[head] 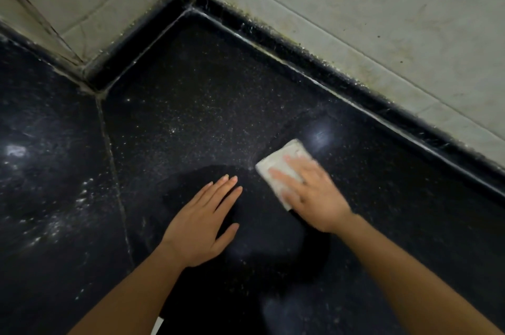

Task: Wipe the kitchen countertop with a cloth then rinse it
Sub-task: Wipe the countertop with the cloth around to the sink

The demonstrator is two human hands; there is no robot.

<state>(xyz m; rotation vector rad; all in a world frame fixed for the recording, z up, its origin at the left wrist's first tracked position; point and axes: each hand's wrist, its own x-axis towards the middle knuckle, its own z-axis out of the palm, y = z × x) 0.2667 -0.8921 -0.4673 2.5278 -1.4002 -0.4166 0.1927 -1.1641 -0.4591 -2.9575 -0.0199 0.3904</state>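
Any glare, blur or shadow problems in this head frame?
Head view: the right hand and cloth are motion-blurred, the left hand sharper; glare spots sit on the countertop beside the cloth and at far left; a shadow darkens it between the arms.

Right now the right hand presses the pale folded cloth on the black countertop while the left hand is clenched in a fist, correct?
No fist: the head view shows the left hand open, fingers straight. The rest holds: the right hand presses the pale folded cloth on the black countertop.
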